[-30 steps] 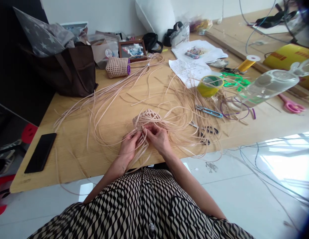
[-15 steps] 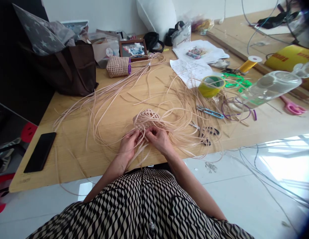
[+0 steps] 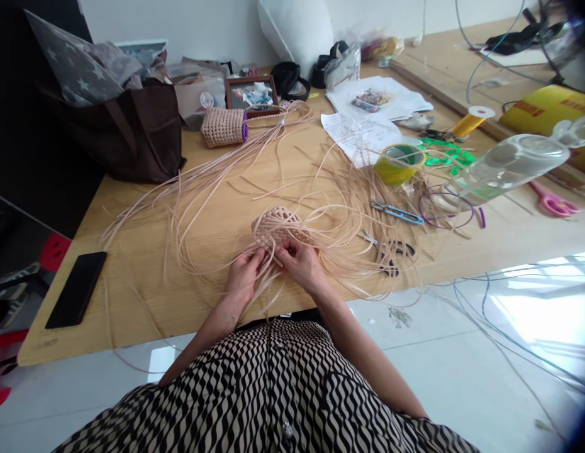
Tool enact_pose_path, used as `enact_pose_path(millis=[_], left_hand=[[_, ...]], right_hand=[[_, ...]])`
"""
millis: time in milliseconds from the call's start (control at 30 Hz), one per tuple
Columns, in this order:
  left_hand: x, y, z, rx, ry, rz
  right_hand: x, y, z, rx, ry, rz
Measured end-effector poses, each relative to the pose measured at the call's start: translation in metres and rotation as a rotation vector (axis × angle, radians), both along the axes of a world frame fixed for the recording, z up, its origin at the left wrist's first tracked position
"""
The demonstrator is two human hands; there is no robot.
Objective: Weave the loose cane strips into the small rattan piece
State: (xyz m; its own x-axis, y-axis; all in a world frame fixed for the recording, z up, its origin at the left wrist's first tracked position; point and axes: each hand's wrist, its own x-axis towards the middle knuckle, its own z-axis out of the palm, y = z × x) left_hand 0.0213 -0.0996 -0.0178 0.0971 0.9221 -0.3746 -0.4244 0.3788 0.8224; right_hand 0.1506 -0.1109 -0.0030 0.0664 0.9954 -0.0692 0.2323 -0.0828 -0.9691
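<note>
A small half-woven basket (image 3: 276,225) of pale rattan strips lies on the wooden table (image 3: 146,277) near its front edge. My left hand (image 3: 244,278) and my right hand (image 3: 299,263) meet at the basket's near rim, fingers pinched on the loose rattan strips (image 3: 268,258) that hang from it. Long strips (image 3: 198,189) fan out from the basket over the table to the left and right.
A black phone (image 3: 76,288) lies at the front left. A brown bag (image 3: 132,132), a finished woven pouch (image 3: 224,126) and a picture frame (image 3: 251,94) stand at the back. Right of the basket lie scissors (image 3: 391,248), snips (image 3: 397,212), a yellow-green tape roll (image 3: 399,163), papers (image 3: 363,129) and a clear bottle (image 3: 514,160).
My hands have shifted their fingers slightly on the strips at the basket's rim; the basket stays where it was.
</note>
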Motion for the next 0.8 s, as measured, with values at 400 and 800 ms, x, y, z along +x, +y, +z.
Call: enact_pose_path(millis=[400, 800], left_hand=[[0.0002, -0.0044, 0.0014, 0.287, 0.443, 0.029], [0.0001, 0.0001, 0.004, 0.157, 0.183, -0.046]], right_hand=[[0.0025, 0.0018, 0.007, -0.06, -0.034, 0.065], [0.005, 0.0029, 0.0036, -0.047, 0.021, 0.083]])
